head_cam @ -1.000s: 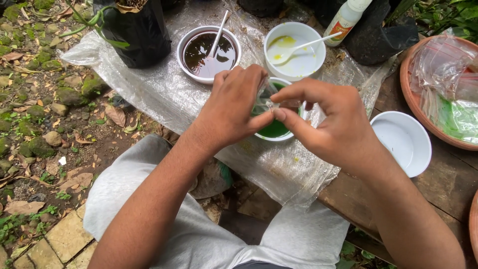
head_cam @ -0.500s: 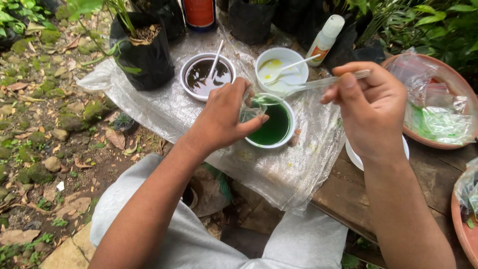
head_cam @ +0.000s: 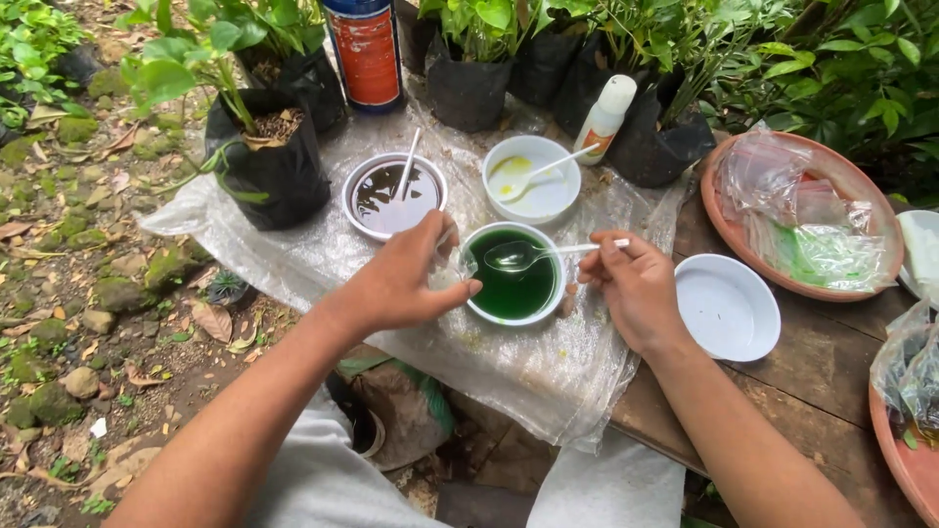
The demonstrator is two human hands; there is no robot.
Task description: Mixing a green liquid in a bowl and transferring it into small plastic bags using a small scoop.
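Now the green bowl point(head_cam: 513, 284) sits right between both hands. The right hand point(head_cam: 636, 288) pinches a spoon point(head_cam: 548, 253), lying sideways over the bowl. The left hand point(head_cam: 406, 279) grips a small clear bag point(head_cam: 452, 266) at its rim.

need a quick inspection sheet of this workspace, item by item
surface: wooden table covered in part by a clear plastic sheet
job's things: bowl of green liquid; spoon over it; small clear bag
clutter: bowl of dark liquid, bowl with yellow traces, empty white bowl, white bottle, clay dish of plastic bags
grippers: left hand pinches the bag; right hand holds the spoon handle
cables: nothing seen
surroundings: potted plants, leaf-strewn ground
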